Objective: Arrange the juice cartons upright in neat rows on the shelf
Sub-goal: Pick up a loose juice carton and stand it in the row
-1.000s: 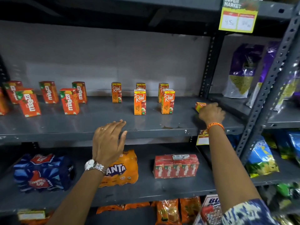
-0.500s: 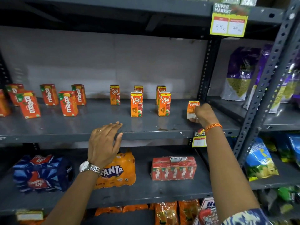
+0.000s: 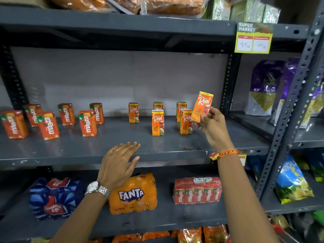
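Grey steel shelving [image 3: 122, 148] filled the frame at a shop marked by a "Super Market" price tag [image 3: 253, 38], its handwritten figures hard to read. One Real carton at the back [image 3: 158, 106] stood mostly hidden behind the front carton [image 3: 158, 122], and another rear carton [image 3: 180, 109] was partly covered by the one before it [image 3: 185, 122]; a fifth [image 3: 133, 112] stood alone to the left. The right hand [image 3: 213, 128] gripped a tilted Real juice carton [image 3: 202, 106] by its lower end, in the air above the shelf's right end and just beside the standing Real group. The left hand [image 3: 119, 163] lay spread and empty, fingers flat on the shelf's front edge. Six red Maaza cartons [image 3: 87, 123] stood upright in loose rows at the left, the outermost near the frame edge. Packets on the top shelf [image 3: 175, 6] were cut off by the frame. Below, a shrink-wrapped Fanta pack [image 3: 135, 195] lay between a blue pack, apparently Thums Up [image 3: 52, 199], and a wrapped Maaza multipack [image 3: 197, 190]. Purple bags [image 3: 266, 88] and a blue bag [image 3: 292, 183] filled the neighbouring bay, blurred at the edge.
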`<state>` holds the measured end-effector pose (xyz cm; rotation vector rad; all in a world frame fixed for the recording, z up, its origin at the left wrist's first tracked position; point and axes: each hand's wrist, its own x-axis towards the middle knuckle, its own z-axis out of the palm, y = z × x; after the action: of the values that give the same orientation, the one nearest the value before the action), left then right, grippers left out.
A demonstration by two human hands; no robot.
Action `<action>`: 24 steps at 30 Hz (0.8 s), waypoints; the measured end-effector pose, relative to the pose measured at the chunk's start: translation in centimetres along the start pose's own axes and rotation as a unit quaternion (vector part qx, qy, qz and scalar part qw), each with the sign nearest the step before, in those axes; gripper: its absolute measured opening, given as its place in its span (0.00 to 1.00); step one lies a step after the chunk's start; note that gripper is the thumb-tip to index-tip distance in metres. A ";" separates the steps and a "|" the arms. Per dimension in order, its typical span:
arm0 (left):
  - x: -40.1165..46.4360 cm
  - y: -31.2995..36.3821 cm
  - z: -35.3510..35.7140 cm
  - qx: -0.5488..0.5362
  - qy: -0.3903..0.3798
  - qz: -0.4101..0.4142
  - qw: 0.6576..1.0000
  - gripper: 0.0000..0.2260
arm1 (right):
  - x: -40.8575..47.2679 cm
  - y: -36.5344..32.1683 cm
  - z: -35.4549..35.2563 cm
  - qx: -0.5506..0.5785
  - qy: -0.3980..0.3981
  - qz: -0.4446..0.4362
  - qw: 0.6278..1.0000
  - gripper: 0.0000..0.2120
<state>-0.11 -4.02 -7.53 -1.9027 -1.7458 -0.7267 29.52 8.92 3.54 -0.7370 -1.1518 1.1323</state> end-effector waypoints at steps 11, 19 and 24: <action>-3.8 -7.3 -2.2 -0.005 0.023 -0.049 0.999 0.23 | -1.7 3.1 13.2 -0.069 -0.082 -0.039 0.993 0.16; -3.8 -7.3 -2.1 -0.026 0.030 -0.049 0.998 0.21 | -2.3 6.7 20.0 -0.183 -0.125 -0.019 0.975 0.18; -3.8 -7.1 -2.1 -0.031 0.035 -0.048 0.998 0.22 | -2.1 8.0 21.2 -0.246 -0.122 0.024 0.961 0.19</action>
<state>-7.58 -7.57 -8.54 -1.8202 -1.8008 -0.8827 6.89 7.45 1.74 -1.0278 -1.6661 1.0022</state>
